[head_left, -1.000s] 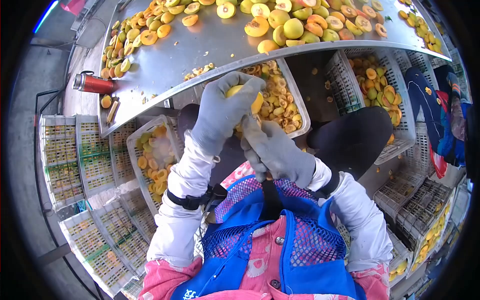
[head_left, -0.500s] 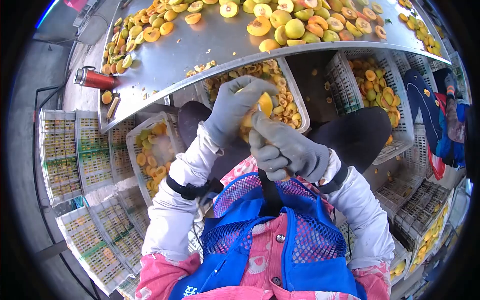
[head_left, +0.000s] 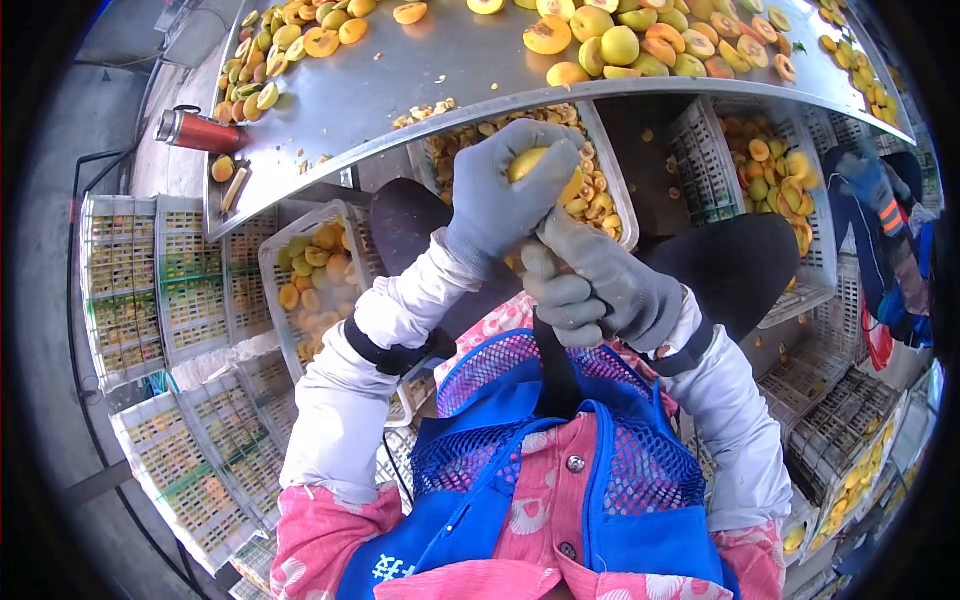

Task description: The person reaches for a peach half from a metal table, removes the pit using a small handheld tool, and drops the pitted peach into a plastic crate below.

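Both hands wear grey gloves and meet in front of my chest. My left hand [head_left: 510, 185] is wrapped round a yellow fruit [head_left: 530, 165], whose skin shows between the fingers. Just below and to the right, my right hand [head_left: 600, 285] is closed in a fist, its thumb side touching the fruit's lower edge. Whatever it grips is mostly hidden by the fingers. Behind the hands sits a crate of cut fruit pieces [head_left: 595, 205], below the edge of the metal table [head_left: 430, 65].
Halved fruit [head_left: 620, 45] lies along the table's far side. A red flask [head_left: 200, 131] stands at its left end. Crates of fruit [head_left: 300, 270] are at the left, with another crate [head_left: 765, 180] at the right. A co-worker's gloved hand [head_left: 868, 185] shows at far right.
The view has shifted slightly. My left hand has closed further over the fruit, covering more of it. At far right, the co-worker's gloved hand has come into clearer view.
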The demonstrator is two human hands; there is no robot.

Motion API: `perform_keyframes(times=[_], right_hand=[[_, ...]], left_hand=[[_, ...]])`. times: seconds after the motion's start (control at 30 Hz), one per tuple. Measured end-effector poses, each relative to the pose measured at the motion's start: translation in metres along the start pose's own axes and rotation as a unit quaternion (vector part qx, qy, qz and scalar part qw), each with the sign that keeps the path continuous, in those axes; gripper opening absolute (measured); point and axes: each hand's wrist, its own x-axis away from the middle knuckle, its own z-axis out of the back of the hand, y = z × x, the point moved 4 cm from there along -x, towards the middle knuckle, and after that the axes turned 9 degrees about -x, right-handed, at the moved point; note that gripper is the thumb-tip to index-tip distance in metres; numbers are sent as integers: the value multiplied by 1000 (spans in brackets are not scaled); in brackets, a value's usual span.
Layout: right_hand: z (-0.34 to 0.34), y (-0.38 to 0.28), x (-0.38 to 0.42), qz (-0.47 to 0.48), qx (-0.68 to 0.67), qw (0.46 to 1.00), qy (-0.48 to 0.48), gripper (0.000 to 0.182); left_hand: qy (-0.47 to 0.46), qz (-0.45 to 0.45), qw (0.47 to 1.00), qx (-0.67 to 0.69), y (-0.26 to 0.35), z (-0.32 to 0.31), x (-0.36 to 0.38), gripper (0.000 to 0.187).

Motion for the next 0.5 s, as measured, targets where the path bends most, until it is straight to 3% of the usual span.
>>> perform_keyframes(times=[0.1, 0.13, 0.23, 0.27, 0.3, 0.33, 0.4, 0.5], right_hand=[[-1, -2, 2, 17, 47, 999, 19, 43], [-2, -4, 1, 17, 47, 999, 19, 43], [3, -6, -1, -22, 29, 997, 71, 43], [7, -3, -1, -28, 22, 998, 61, 43], [8, 0, -1, -38, 14, 998, 51, 44], [5, 3, 0, -21, 35, 995, 94, 45], [6, 5, -3, -44, 24, 997, 65, 45], [9, 7, -7, -47, 20, 999, 17, 45]], left_hand=[[-70, 33, 993, 89, -2, 0, -2, 32], [-124, 94, 972, 176, -8, -2, -5, 32], [-141, 79, 964, 213, -23, -6, -1, 33], [-151, 150, 944, 253, -33, -10, 3, 35], [-151, 151, 942, 257, -31, -10, 2, 35], [-173, 126, 959, 187, -24, -7, 2, 34], [-217, 56, 973, 61, -20, 0, 0, 33], [-208, 27, 974, 90, -21, 2, -2, 23]])
